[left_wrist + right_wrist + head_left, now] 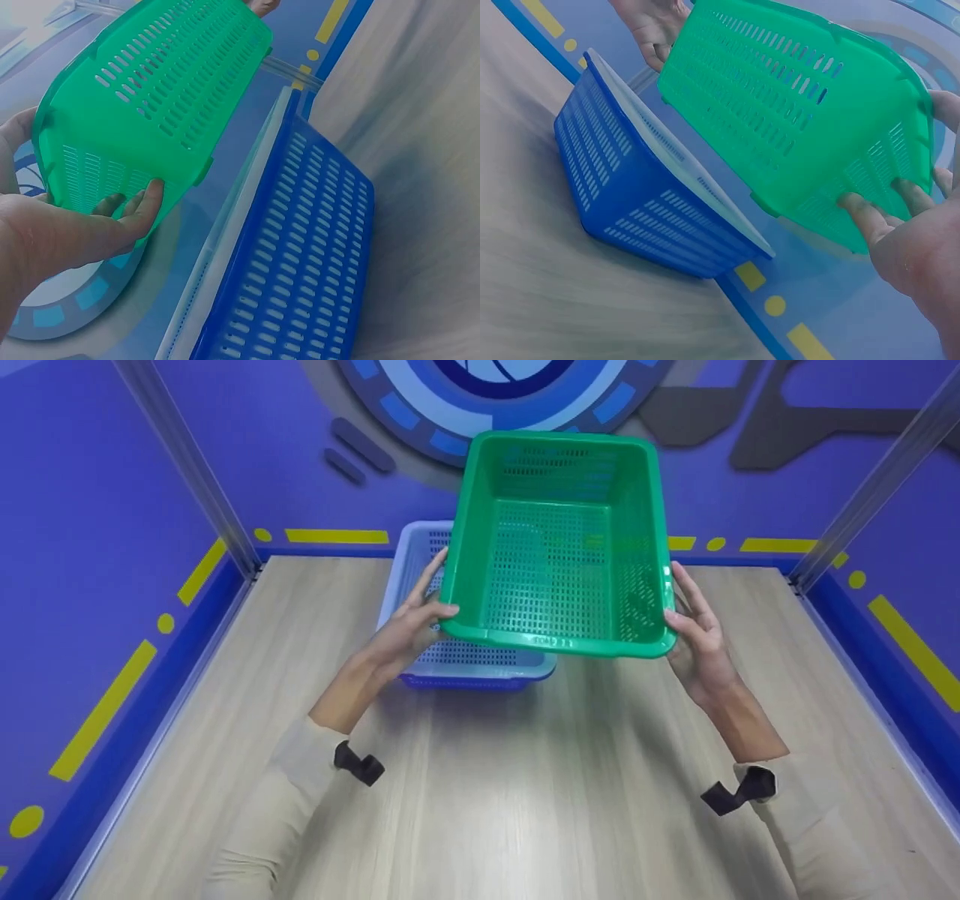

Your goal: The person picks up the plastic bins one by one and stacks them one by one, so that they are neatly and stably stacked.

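I hold a green perforated basket (555,562) in the air with both hands, its open side tilted toward me. My left hand (417,621) grips its left rim, thumb over the edge and fingers along the outer wall (150,97). On the other side my right hand (696,634) holds the right rim, fingers spread on the side wall (795,112). Below and behind the green basket's left part, a blue perforated basket (409,562) stands on the table; both wrist views show it (300,247) (630,187).
The wooden table (480,780) has purple-blue walls with yellow markings on three sides, and metal posts (187,465) stand at the back corners. Bare tabletop lies in front of and to the right of the blue basket.
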Demonstrator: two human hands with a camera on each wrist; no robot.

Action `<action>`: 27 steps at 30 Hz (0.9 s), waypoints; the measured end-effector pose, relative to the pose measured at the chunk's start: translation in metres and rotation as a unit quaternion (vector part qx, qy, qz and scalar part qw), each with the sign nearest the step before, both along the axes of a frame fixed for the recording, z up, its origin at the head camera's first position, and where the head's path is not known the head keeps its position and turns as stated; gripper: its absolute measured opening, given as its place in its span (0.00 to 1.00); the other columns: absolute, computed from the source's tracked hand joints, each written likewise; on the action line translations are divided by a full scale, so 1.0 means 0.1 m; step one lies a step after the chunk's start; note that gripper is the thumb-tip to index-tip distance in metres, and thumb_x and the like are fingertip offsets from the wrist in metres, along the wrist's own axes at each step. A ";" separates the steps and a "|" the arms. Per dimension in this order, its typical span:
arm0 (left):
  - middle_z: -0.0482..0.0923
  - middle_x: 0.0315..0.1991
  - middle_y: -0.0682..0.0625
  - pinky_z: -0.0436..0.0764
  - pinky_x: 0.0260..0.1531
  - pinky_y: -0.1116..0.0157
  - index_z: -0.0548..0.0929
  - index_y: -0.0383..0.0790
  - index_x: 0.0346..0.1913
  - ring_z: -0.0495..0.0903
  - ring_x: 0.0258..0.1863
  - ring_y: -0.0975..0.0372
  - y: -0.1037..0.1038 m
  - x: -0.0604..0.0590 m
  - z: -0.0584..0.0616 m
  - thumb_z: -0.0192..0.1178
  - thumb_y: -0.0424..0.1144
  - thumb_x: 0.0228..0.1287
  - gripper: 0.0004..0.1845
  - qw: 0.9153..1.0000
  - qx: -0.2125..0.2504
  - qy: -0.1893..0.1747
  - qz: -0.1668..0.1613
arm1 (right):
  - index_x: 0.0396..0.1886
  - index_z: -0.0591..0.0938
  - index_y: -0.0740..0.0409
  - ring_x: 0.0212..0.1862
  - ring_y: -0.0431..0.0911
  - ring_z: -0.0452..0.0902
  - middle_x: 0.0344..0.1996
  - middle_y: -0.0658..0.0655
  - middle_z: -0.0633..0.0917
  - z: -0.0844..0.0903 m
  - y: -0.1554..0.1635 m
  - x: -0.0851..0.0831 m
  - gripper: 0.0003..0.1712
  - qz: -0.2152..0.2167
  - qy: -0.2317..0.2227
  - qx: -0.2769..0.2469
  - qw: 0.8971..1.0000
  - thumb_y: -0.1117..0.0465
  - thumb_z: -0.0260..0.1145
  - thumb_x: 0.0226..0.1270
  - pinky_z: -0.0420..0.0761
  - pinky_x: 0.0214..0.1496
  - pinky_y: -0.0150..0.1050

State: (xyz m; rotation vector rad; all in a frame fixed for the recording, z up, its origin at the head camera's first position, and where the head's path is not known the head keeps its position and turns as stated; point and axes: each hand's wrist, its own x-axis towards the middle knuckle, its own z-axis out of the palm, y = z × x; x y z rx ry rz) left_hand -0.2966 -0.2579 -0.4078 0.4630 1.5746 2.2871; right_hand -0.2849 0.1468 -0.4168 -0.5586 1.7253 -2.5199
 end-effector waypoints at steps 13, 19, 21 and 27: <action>0.48 0.82 0.52 0.50 0.79 0.40 0.45 0.74 0.81 0.54 0.80 0.54 -0.24 0.06 0.00 0.54 0.34 0.73 0.46 1.000 0.004 -0.010 0.009 | 0.85 0.47 0.48 0.75 0.44 0.67 0.81 0.53 0.58 -0.05 -0.19 -0.07 0.39 0.077 0.012 -0.023 0.997 0.63 0.51 0.81 0.76 0.71 0.37; 0.45 0.83 0.55 0.49 0.79 0.41 0.46 0.77 0.80 0.51 0.82 0.56 -0.38 0.13 -0.01 0.55 0.37 0.73 0.44 0.999 -0.020 -0.019 0.017 | 0.85 0.47 0.46 0.78 0.45 0.61 0.83 0.54 0.52 -0.06 -0.27 -0.10 0.40 0.114 -0.002 -0.010 0.993 0.63 0.50 0.81 0.73 0.73 0.39; 0.47 0.83 0.56 0.48 0.79 0.40 0.45 0.76 0.80 0.51 0.82 0.56 -0.42 0.14 -0.02 0.54 0.37 0.74 0.44 0.999 -0.023 -0.019 0.017 | 0.85 0.47 0.45 0.79 0.46 0.59 0.84 0.54 0.51 -0.06 -0.30 -0.11 0.40 0.117 -0.009 -0.004 0.993 0.63 0.51 0.80 0.73 0.74 0.40; 0.47 0.83 0.55 0.46 0.78 0.37 0.42 0.75 0.81 0.49 0.82 0.55 -0.53 0.17 -0.02 0.52 0.36 0.75 0.44 0.999 -0.023 -0.015 0.018 | 0.85 0.48 0.42 0.82 0.51 0.51 0.83 0.51 0.52 -0.07 -0.42 -0.17 0.40 0.128 -0.017 0.001 0.992 0.62 0.51 0.80 0.73 0.74 0.40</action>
